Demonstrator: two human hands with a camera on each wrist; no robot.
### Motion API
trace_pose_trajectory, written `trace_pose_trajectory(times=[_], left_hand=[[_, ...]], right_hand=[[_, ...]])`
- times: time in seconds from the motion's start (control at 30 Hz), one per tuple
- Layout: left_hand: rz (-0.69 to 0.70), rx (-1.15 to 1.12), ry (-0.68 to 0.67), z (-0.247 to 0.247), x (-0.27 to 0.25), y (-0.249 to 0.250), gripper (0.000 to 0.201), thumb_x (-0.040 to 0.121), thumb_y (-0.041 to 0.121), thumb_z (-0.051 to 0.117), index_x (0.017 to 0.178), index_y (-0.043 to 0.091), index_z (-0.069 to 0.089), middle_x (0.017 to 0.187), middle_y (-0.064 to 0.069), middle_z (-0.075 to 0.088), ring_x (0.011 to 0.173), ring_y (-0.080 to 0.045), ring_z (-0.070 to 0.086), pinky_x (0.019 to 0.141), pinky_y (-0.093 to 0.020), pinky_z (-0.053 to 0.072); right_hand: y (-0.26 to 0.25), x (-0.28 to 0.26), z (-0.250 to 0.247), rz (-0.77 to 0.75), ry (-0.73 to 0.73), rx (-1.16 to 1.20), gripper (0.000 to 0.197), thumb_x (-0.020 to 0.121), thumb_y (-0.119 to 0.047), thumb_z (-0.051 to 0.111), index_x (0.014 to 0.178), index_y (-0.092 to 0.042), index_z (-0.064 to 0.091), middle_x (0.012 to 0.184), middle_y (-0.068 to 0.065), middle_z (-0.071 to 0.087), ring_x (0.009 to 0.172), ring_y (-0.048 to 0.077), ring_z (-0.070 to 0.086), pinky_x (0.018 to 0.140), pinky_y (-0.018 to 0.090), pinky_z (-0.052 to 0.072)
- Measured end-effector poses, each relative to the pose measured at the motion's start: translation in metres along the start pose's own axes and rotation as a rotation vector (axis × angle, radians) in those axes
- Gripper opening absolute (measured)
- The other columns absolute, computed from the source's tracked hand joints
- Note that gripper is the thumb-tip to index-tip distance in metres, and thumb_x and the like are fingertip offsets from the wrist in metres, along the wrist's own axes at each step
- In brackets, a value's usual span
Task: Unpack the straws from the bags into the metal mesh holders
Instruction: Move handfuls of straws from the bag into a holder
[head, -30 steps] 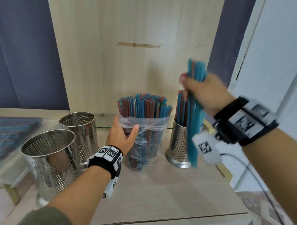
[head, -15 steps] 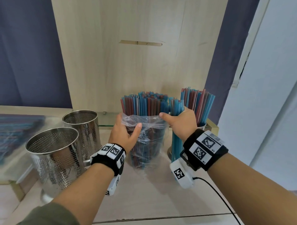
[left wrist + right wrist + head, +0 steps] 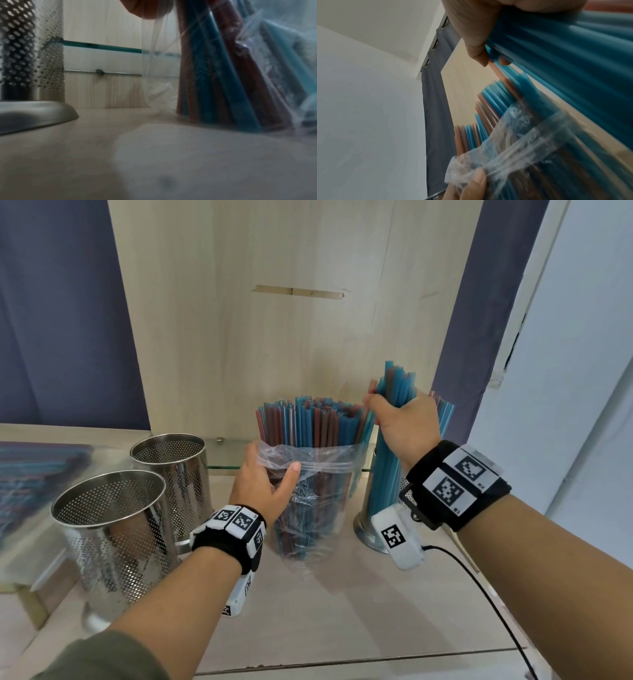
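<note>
Left hand (image 3: pixel 265 486) grips bag (image 3: pixel 322 501) (thumb across front); right hand (image 3: pixel 406 424) clutches straw bundle (image 3: pixel 394 392).

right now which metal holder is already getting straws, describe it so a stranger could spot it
Start at the pale wooden back panel and drop to the clear plastic bag of straws standing before it. Just right of the bag, behind the right hand, stands the metal mesh holder. Unlike the two empty holders left of the bag, it has blue and red straws in it.
</note>
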State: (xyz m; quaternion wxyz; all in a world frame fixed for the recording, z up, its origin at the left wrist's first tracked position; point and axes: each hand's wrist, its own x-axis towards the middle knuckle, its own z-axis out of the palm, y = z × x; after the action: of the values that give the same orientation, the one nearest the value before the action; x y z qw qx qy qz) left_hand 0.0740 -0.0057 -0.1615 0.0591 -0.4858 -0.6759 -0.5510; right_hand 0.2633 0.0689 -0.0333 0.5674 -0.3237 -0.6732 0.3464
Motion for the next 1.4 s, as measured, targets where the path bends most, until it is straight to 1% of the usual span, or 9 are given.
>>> trace_pose_trajectory(times=[0.13, 0.23, 0.3, 0.47, 0.63, 0.83, 0.9, 1.03, 1.4], left_hand=[[0.005, -0.003, 0.004, 0.0, 0.0, 0.001, 0.046, 0.087, 0.044, 0.063, 0.116, 0.016, 0.042, 0.101, 0.0, 0.061, 0.087, -0.017, 0.06, 0.075, -0.026, 0.047], [0.006, -0.001, 0.005, 0.001, 0.0, -0.001, 0.051, 0.086, 0.046, 0.063, 0.119, 0.012, 0.043, 0.1, 0.0, 0.061, 0.087, -0.018, 0.061, 0.074, -0.026, 0.048], [0.005, -0.004, 0.007, 0.002, 0.0, -0.001, 0.05, 0.086, 0.046, 0.063, 0.118, 0.014, 0.043, 0.101, -0.001, 0.062, 0.087, -0.018, 0.061, 0.074, -0.028, 0.05], [-0.007, -0.02, 0.006, 0.002, 0.001, -0.003, 0.054, 0.085, 0.046, 0.064, 0.122, 0.012, 0.043, 0.103, -0.001, 0.063, 0.088, -0.018, 0.063, 0.075, -0.028, 0.051], [-0.041, -0.017, -0.011, 0.004, 0.003, -0.008, 0.071, 0.084, 0.052, 0.062, 0.132, 0.007, 0.039, 0.111, -0.007, 0.063, 0.096, -0.023, 0.063, 0.082, -0.034, 0.053], [-0.049, 0.002, -0.001, 0.006, 0.003, -0.007, 0.069, 0.085, 0.047, 0.065, 0.133, 0.005, 0.038, 0.112, -0.007, 0.063, 0.097, -0.023, 0.061, 0.081, -0.027, 0.047], [-0.049, 0.009, 0.0, 0.006, 0.003, -0.007, 0.073, 0.085, 0.049, 0.064, 0.136, 0.005, 0.037, 0.118, -0.01, 0.062, 0.104, -0.026, 0.061, 0.086, -0.031, 0.049], [-0.044, 0.013, 0.004, 0.005, 0.003, -0.009, 0.075, 0.084, 0.05, 0.063, 0.137, 0.004, 0.036, 0.12, -0.012, 0.062, 0.107, -0.028, 0.061, 0.091, -0.038, 0.052], [-0.028, 0.025, -0.005, 0.006, 0.003, -0.008, 0.068, 0.085, 0.05, 0.062, 0.131, 0.006, 0.04, 0.115, -0.009, 0.063, 0.102, -0.026, 0.062, 0.086, -0.034, 0.051]], right_hand=[[-0.014, 0.015, -0.007, -0.009, 0.074, 0.009, 0.014, 0.09, -0.018, 0.068, 0.08, -0.008, 0.062, 0.059, -0.004, 0.051, 0.042, 0.0, 0.045, 0.045, 0.017, 0.04], [-0.025, 0.027, -0.012, -0.015, 0.087, 0.128, 0.007, 0.09, -0.012, 0.063, 0.083, -0.01, 0.065, 0.073, 0.003, 0.065, 0.062, 0.01, 0.061, 0.063, 0.028, 0.054], [-0.03, 0.035, -0.017, -0.022, 0.078, 0.248, 0.009, 0.092, -0.008, 0.057, 0.085, -0.013, 0.061, 0.076, 0.004, 0.069, 0.068, 0.016, 0.066, 0.069, 0.032, 0.057], [-0.052, 0.049, -0.04, -0.073, 0.065, 0.432, 0.013, 0.092, -0.002, 0.052, 0.087, -0.014, 0.054, 0.074, 0.005, 0.063, 0.071, 0.02, 0.063, 0.066, 0.035, 0.052], [-0.072, 0.062, -0.068, -0.086, 0.105, 0.574, 0.012, 0.091, 0.002, 0.056, 0.094, -0.01, 0.056, 0.076, 0.006, 0.064, 0.071, 0.019, 0.065, 0.068, 0.035, 0.055], [-0.082, 0.07, -0.1, -0.176, 0.114, 0.509, 0.009, 0.089, 0.0, 0.057, 0.094, -0.008, 0.057, 0.076, 0.006, 0.064, 0.073, 0.019, 0.065, 0.07, 0.033, 0.055], [-0.078, 0.07, -0.103, -0.198, 0.067, 0.469, 0.011, 0.087, 0.0, 0.057, 0.09, -0.011, 0.058, 0.075, 0.004, 0.063, 0.072, 0.019, 0.064, 0.071, 0.033, 0.054], [-0.061, 0.069, -0.096, -0.202, -0.033, 0.357, 0.013, 0.086, -0.003, 0.063, 0.094, -0.012, 0.057, 0.079, 0.003, 0.064, 0.076, 0.019, 0.065, 0.076, 0.036, 0.056], [-0.011, 0.062, -0.065, -0.113, -0.159, 0.297, 0.014, 0.092, 0.004, 0.058, 0.092, -0.01, 0.055, 0.076, 0.004, 0.063, 0.071, 0.019, 0.066, 0.078, 0.036, 0.056]])
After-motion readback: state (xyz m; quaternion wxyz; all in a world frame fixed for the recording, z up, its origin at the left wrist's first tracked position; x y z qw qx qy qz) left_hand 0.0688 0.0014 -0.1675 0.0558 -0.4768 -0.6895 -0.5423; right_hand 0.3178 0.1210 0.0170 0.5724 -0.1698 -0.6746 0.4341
